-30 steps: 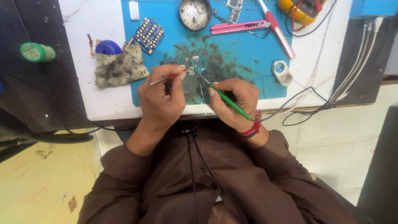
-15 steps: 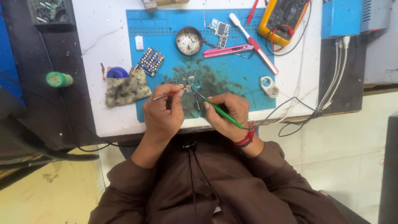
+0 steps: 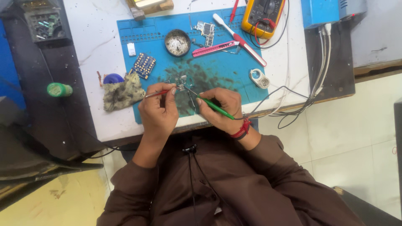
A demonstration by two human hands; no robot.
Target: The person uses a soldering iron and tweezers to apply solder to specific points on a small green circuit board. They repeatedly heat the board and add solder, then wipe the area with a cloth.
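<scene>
1. Left hand point(image 3: 158, 112) pinches tweezers point(image 3: 155, 93) at a small part point(image 3: 181, 85) on the near edge of the blue mat point(image 3: 217, 62).
2. Right hand point(image 3: 222, 108) grips a green probe point(image 3: 213, 106), tip touching the part; the step in hand looks like probing, calling for steady contact.

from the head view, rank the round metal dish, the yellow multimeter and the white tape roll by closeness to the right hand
1. white tape roll: just up and right of the right hand, on the mat's edge.
2. round metal dish: farther up the mat, to the left.
3. yellow multimeter: farthest, at the table's top edge.
</scene>
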